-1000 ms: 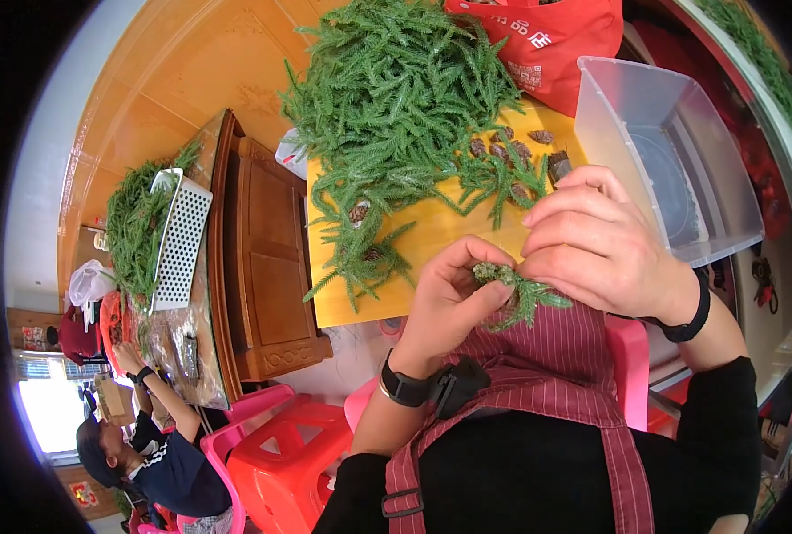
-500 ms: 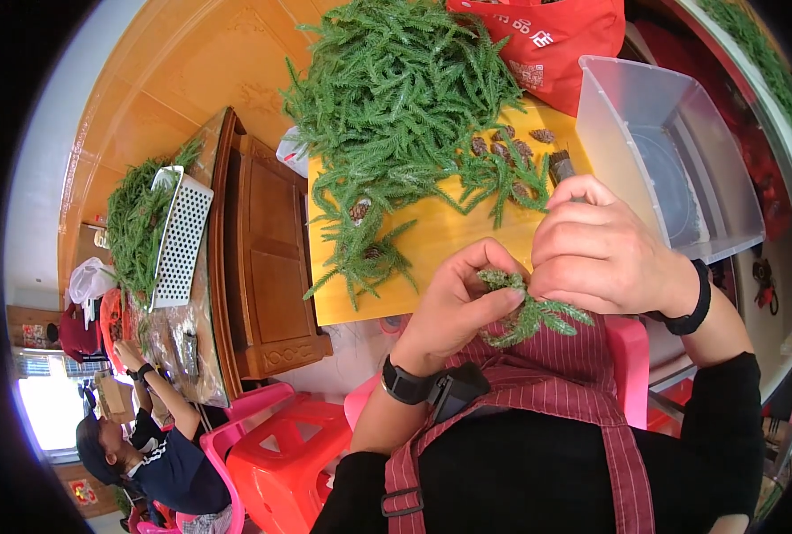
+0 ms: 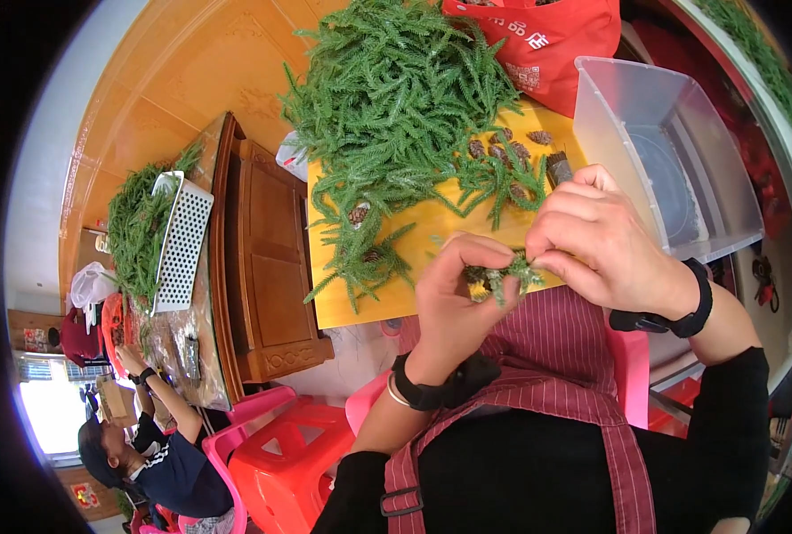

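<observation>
Head view: left hand (image 3: 456, 298) and right hand (image 3: 602, 242), fingers pinched together on a small green sprig (image 3: 503, 274), near edge of the yellow surface (image 3: 360, 294). Sprig probably light, limp, easily crushed; best held by its stem.

The person wears a black long-sleeved top, its sleeves pushed up the forearms, under a dark red apron (image 3: 556, 356) with thin pale pinstripes and straps edged in the same striped cloth, one carrying a small black buckle. The left hand (image 3: 454, 298) has a black smartwatch on a black band at the wrist, with a thin pale bracelet beside it. The right hand (image 3: 605, 240) has a plain black band around its wrist.
</observation>
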`<state>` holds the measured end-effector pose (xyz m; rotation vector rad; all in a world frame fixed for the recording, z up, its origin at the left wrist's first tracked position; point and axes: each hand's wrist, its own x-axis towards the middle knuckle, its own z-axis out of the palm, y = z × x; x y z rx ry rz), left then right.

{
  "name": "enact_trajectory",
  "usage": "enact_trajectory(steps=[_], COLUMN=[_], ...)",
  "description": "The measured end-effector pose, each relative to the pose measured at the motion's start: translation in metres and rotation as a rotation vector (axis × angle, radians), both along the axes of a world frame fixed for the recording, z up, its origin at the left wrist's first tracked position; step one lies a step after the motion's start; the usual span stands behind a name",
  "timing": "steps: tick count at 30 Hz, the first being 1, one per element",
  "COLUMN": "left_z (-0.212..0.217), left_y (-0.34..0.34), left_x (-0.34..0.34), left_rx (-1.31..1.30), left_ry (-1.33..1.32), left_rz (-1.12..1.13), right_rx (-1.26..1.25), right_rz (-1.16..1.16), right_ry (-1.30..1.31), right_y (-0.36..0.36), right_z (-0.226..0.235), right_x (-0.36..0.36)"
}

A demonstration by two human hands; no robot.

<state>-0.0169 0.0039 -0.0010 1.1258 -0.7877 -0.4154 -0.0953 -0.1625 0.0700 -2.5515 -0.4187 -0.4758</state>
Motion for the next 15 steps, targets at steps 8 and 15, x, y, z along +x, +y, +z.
enact_trajectory(steps=[8,15], left_z=[0.002,0.001], left_y=[-0.001,0.002], left_x=[-0.008,-0.004], left_rx=[0.033,0.035], left_ry=[0.221,0.427], left_rz=[0.03,-0.092], right_rx=[0.193,0.135], right_rz=[0.021,0.011], right_ry=[0.053,0.013], right_y=[-0.009,-0.004], right_z=[-0.008,-0.005], right_x=[0.004,0.0])
